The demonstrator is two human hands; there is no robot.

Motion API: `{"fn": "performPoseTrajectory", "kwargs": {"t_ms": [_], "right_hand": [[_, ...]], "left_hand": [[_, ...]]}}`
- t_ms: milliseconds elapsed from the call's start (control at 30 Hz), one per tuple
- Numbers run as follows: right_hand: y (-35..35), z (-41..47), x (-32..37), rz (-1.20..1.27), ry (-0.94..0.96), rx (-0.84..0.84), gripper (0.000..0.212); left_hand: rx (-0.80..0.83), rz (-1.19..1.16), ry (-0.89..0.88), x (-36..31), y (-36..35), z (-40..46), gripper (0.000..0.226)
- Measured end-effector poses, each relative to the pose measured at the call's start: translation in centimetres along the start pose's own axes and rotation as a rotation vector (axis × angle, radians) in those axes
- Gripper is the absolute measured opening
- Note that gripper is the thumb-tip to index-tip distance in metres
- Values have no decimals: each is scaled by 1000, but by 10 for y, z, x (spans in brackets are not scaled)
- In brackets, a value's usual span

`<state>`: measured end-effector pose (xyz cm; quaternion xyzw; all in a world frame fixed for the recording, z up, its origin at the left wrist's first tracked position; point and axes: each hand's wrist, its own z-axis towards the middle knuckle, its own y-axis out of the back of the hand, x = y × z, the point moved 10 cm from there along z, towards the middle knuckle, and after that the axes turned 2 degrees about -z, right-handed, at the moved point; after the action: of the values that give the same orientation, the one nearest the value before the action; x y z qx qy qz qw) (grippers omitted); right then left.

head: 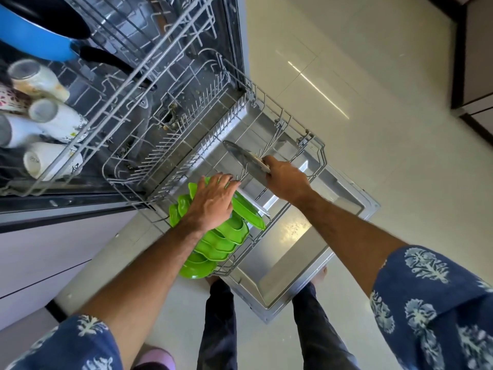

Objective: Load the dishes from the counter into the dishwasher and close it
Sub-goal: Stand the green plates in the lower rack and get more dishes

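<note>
The right hand [286, 180], at centre right of the frame, gripped the near edge of a steel plate [244, 160], fingers curled round its rim; the plate stood on edge over the lower rack [317, 166], its long axis running from the hand up and to the left toward the rows of tines, so the coming move, as I judged it, turned on lowering that edge straight down between two tines just left of the hand; the left hand [213, 201] lay just below and to the left, palm down with fingers spread wide over the top of the green plates [213, 247], pressing or steadying them rather than closing round any one; the right hand was plainly the nearer to the steel plate, the left touching only the green stack; the green plates stood on edge in a leaning row at the near left corner of the lower rack, running toward the bottom of the frame; I counted about six of them, though they overlapped and the hand hid some, so the number could be one off either way; one steel plate was in view; in the upper rack [138, 76], at upper left of the frame, lay one blue pan [32, 36] with a black handle and five pale mugs [56, 118] on their sides; the dishwasher door [288, 252] lay open and flat beneath the lower rack, so closing was not yet near.
</note>
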<state>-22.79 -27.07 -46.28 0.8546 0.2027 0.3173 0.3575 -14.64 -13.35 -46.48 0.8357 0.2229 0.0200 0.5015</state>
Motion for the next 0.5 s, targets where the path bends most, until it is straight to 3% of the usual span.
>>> {"fn": "performPoseTrajectory", "kwargs": {"t_ms": [133,367,500], "right_hand": [[15,-7,5,-25,-10,-19,40],[79,-54,18,3,85,-291,42],[67,-51,25,47,96,-207,46]], "left_hand": [[5,7,-2,0,3,-1,59],[14,27,-28,2,3,-3,59],[19,29,-26,1,4,-4,60]]}}
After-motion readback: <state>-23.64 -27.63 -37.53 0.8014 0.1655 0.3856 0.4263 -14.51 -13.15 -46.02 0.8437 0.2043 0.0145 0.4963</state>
